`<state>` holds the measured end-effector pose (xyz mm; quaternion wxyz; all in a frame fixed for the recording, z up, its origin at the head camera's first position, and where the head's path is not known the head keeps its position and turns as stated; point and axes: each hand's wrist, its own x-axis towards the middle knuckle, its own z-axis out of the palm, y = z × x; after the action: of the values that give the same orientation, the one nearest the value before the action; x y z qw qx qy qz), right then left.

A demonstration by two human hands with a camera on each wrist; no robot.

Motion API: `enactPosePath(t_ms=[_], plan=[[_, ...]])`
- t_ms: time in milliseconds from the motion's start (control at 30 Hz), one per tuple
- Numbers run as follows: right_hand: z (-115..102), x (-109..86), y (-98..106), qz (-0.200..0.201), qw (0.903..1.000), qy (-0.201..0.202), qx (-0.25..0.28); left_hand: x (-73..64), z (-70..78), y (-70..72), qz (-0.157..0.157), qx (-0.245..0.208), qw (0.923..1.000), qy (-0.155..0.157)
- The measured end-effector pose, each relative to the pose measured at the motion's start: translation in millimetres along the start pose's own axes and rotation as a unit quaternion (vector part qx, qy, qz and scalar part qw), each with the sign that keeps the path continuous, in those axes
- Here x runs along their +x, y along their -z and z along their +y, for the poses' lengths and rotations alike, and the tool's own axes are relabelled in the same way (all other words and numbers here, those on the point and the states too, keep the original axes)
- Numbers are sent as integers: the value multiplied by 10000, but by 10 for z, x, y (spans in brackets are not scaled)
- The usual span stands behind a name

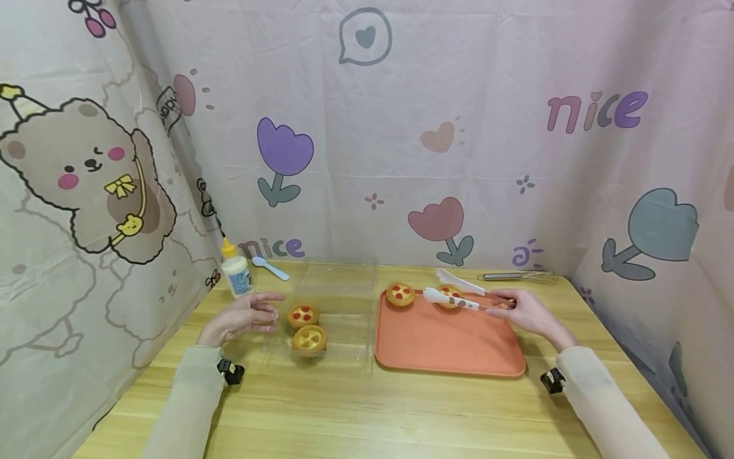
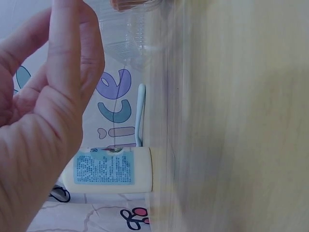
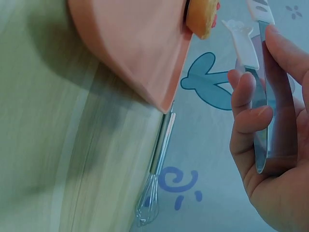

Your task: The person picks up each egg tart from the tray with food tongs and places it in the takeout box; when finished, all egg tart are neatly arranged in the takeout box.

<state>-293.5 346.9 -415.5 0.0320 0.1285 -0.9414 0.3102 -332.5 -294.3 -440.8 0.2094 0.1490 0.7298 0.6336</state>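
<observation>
My right hand (image 1: 529, 312) grips a pair of tongs (image 3: 279, 121) with metal arms and white tips. In the head view the tips lie spread apart over a small toy tart (image 1: 449, 296) at the back of the orange tray (image 1: 441, 347). A second tart (image 1: 400, 294) sits in the tray's back left corner. My left hand (image 1: 243, 317), with loosely bent fingers and nothing in it, is at the left side of a clear plastic box (image 1: 350, 322). Inside the box are a tart with red pieces (image 1: 302, 316) and a yellow-topped tart (image 1: 309, 341).
A white bottle with a yellow cap (image 1: 237, 271) stands at the back left, beside a light blue spoon (image 1: 271, 268). Behind the tray lies a metal whisk (image 1: 518, 276). A printed curtain (image 1: 367, 127) closes off the table's back and sides.
</observation>
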Motion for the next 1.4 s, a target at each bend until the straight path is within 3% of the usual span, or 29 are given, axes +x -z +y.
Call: enactPosePath(t_ms=[367,1400], plan=[[93,-34,60,135,9994,6,-326,-10,-8,-10,-8,-1,10000,2],[130,-101,146,-345,9990,-68,-269,-12,14,-5,11,-38,10000,58]])
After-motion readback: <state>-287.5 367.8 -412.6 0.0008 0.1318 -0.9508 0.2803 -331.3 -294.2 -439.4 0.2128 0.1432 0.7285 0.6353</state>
